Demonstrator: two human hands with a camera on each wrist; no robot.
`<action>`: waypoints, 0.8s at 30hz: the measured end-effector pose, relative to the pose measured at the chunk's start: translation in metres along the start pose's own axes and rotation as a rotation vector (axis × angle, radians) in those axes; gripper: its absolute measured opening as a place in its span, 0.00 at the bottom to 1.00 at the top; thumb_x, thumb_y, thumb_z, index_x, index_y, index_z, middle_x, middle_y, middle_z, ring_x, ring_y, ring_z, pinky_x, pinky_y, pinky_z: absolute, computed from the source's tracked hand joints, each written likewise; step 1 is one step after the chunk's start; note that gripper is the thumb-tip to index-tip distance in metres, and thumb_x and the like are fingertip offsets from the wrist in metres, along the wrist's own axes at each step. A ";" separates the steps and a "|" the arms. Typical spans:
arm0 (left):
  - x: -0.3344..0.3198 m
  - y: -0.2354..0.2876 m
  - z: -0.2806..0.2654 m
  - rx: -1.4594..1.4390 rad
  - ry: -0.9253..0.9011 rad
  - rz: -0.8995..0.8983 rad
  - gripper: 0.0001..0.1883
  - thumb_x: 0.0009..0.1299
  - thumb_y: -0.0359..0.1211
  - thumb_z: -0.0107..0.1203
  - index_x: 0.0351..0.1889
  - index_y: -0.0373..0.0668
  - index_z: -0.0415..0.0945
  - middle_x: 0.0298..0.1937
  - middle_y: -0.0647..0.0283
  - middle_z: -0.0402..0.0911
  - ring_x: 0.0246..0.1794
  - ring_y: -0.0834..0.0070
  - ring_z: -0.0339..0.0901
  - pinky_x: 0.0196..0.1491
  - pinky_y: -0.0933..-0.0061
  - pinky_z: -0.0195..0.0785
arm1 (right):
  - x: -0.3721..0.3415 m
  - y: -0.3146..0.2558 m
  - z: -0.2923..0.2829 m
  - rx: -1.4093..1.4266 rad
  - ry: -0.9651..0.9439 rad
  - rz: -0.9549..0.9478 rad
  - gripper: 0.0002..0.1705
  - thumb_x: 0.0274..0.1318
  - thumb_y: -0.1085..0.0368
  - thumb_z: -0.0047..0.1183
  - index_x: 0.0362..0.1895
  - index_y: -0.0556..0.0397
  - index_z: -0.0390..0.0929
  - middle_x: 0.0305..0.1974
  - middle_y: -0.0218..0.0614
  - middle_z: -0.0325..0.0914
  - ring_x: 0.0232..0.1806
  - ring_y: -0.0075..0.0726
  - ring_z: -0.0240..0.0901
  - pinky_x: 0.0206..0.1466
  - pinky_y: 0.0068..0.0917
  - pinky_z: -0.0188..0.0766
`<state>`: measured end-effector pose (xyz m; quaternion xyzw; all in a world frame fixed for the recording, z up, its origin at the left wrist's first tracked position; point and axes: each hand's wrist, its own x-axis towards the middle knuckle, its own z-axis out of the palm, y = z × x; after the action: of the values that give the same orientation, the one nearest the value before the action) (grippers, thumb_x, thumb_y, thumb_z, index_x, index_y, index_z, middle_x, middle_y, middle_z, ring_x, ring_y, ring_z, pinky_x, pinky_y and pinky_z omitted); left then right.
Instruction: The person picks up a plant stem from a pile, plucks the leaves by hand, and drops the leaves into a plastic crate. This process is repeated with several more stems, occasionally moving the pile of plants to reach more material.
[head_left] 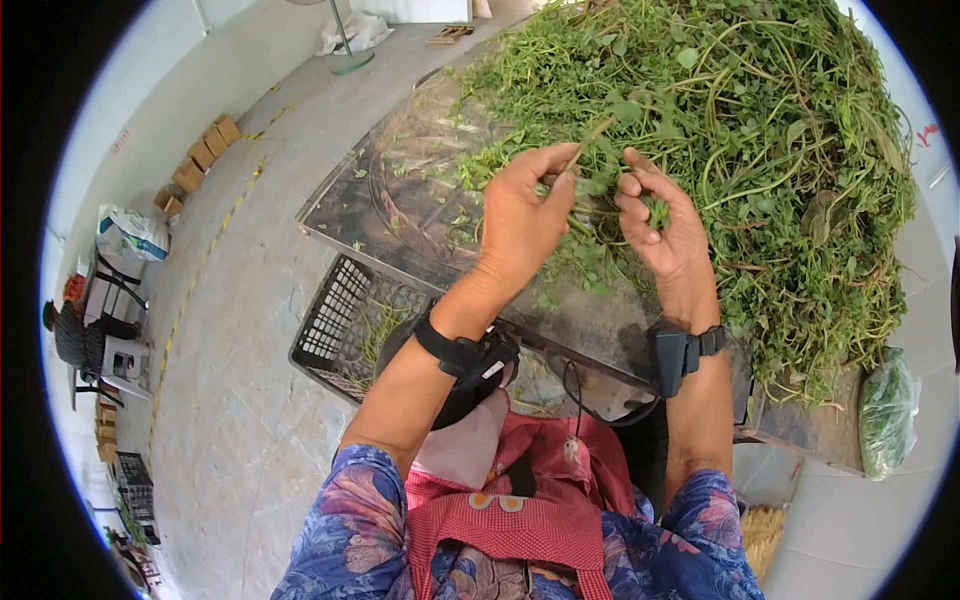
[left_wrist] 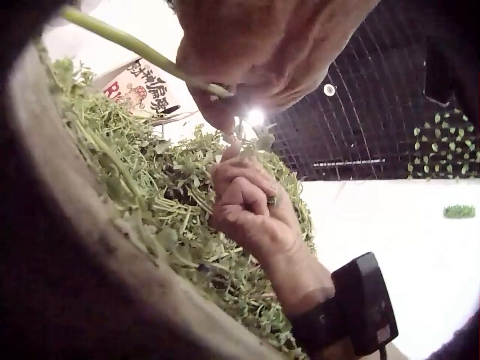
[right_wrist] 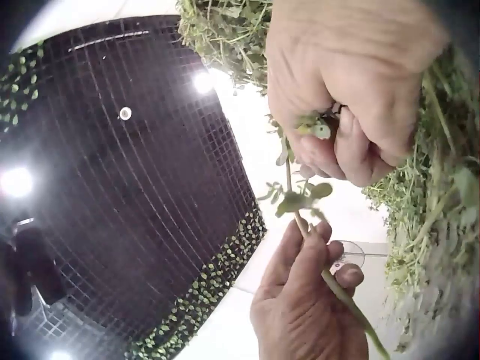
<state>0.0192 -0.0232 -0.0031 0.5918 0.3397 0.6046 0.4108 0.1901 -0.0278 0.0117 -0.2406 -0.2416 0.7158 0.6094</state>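
My left hand (head_left: 528, 212) pinches a pale green stem between thumb and fingertips, in front of my chest. In the right wrist view this stem (right_wrist: 346, 298) runs down past the left hand, with small rounded leaves (right_wrist: 304, 199) above the pinch. The sprig's upper part reaches to my right hand (head_left: 668, 222), whose fingers curl round some leafy tips (right_wrist: 315, 127). Both hands are close together over the near edge of a big heap of leafy green stems (head_left: 760, 130). The heap lies on a dark, worn table (head_left: 345, 205).
A black plastic crate (head_left: 328, 318) with some stems in it stands below the table's left edge. At the table's right corner is a clear bag of greens (head_left: 888, 420). Loose leaf scraps dot the tabletop. Cardboard boxes (head_left: 188, 175) line the far left wall.
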 end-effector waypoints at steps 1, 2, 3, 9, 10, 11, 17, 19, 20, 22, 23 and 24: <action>0.000 -0.002 0.001 0.260 0.004 0.239 0.14 0.65 0.24 0.51 0.49 0.37 0.74 0.37 0.60 0.78 0.32 0.77 0.75 0.26 0.82 0.68 | 0.002 0.002 -0.005 -0.016 -0.109 0.003 0.13 0.58 0.66 0.48 0.46 0.59 0.68 0.24 0.34 0.68 0.16 0.21 0.61 0.09 0.12 0.50; -0.001 -0.004 0.003 0.261 0.000 0.239 0.14 0.65 0.24 0.51 0.49 0.37 0.74 0.37 0.60 0.78 0.32 0.77 0.75 0.26 0.82 0.68 | 0.003 0.003 -0.008 -0.033 -0.218 0.006 0.14 0.59 0.64 0.49 0.46 0.59 0.69 0.22 0.32 0.66 0.14 0.18 0.59 0.09 0.12 0.49; -0.002 -0.005 0.004 0.339 -0.002 0.332 0.13 0.64 0.24 0.51 0.48 0.39 0.75 0.36 0.60 0.78 0.32 0.74 0.75 0.30 0.80 0.68 | 0.000 0.004 -0.004 -0.083 -0.146 0.003 0.19 0.58 0.57 0.52 0.47 0.59 0.69 0.19 0.27 0.64 0.12 0.16 0.57 0.09 0.12 0.47; -0.006 -0.009 0.008 0.473 -0.040 0.476 0.14 0.63 0.22 0.51 0.46 0.39 0.75 0.35 0.56 0.77 0.34 0.66 0.76 0.38 0.74 0.68 | -0.002 0.004 -0.004 -0.342 0.022 -0.058 0.18 0.52 0.58 0.59 0.41 0.58 0.74 0.18 0.24 0.65 0.11 0.15 0.55 0.11 0.13 0.47; -0.005 -0.011 0.008 0.478 -0.040 0.526 0.13 0.63 0.22 0.51 0.46 0.39 0.75 0.35 0.56 0.77 0.34 0.65 0.76 0.37 0.74 0.68 | -0.001 0.005 -0.005 -0.341 0.022 -0.059 0.18 0.52 0.58 0.59 0.41 0.58 0.74 0.18 0.24 0.65 0.11 0.15 0.55 0.11 0.13 0.47; -0.006 -0.012 0.009 0.479 -0.040 0.527 0.13 0.63 0.22 0.51 0.46 0.39 0.75 0.35 0.56 0.77 0.34 0.65 0.76 0.37 0.74 0.68 | 0.000 0.008 -0.005 -0.407 0.041 -0.122 0.16 0.51 0.60 0.60 0.39 0.58 0.75 0.19 0.24 0.67 0.11 0.15 0.55 0.12 0.14 0.47; -0.008 -0.010 0.011 0.476 -0.036 0.431 0.12 0.62 0.24 0.54 0.44 0.38 0.76 0.34 0.56 0.76 0.32 0.66 0.75 0.35 0.72 0.67 | 0.001 0.009 -0.006 -0.608 0.080 -0.195 0.12 0.50 0.65 0.60 0.36 0.59 0.77 0.20 0.24 0.70 0.11 0.14 0.55 0.13 0.15 0.47; -0.007 -0.010 0.010 0.474 -0.047 0.362 0.11 0.62 0.24 0.54 0.43 0.37 0.76 0.32 0.56 0.76 0.29 0.65 0.74 0.33 0.71 0.66 | 0.002 0.011 -0.006 -0.672 0.073 -0.193 0.11 0.50 0.66 0.59 0.35 0.59 0.77 0.20 0.24 0.70 0.12 0.14 0.55 0.13 0.15 0.48; -0.006 -0.011 0.009 0.474 -0.045 0.360 0.11 0.62 0.24 0.54 0.43 0.37 0.76 0.32 0.56 0.76 0.29 0.65 0.74 0.33 0.71 0.66 | 0.002 0.013 -0.005 -0.738 0.075 -0.226 0.10 0.50 0.66 0.59 0.35 0.60 0.78 0.20 0.24 0.70 0.12 0.13 0.54 0.14 0.15 0.48; -0.005 -0.013 0.008 0.478 -0.028 0.385 0.09 0.61 0.24 0.55 0.40 0.37 0.77 0.30 0.56 0.75 0.27 0.65 0.73 0.31 0.70 0.65 | 0.006 0.016 -0.009 -0.806 0.075 -0.257 0.10 0.50 0.67 0.59 0.35 0.60 0.78 0.20 0.25 0.71 0.13 0.13 0.54 0.14 0.16 0.48; -0.005 -0.014 0.009 0.478 -0.026 0.383 0.09 0.61 0.24 0.55 0.40 0.37 0.77 0.30 0.56 0.75 0.27 0.65 0.73 0.31 0.70 0.65 | 0.013 0.020 -0.018 -0.942 0.071 -0.394 0.10 0.50 0.67 0.58 0.36 0.61 0.78 0.20 0.25 0.71 0.13 0.13 0.54 0.15 0.16 0.48; -0.005 -0.015 0.009 0.502 -0.017 0.375 0.09 0.61 0.25 0.55 0.39 0.37 0.77 0.29 0.56 0.75 0.26 0.65 0.73 0.30 0.70 0.65 | 0.017 0.022 -0.021 -1.077 0.066 -0.535 0.11 0.50 0.67 0.58 0.36 0.62 0.78 0.20 0.26 0.72 0.14 0.13 0.55 0.15 0.16 0.49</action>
<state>0.0298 -0.0222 -0.0179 0.7320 0.3599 0.5623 0.1359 0.1842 -0.0126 -0.0193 -0.4682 -0.6034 0.3067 0.5680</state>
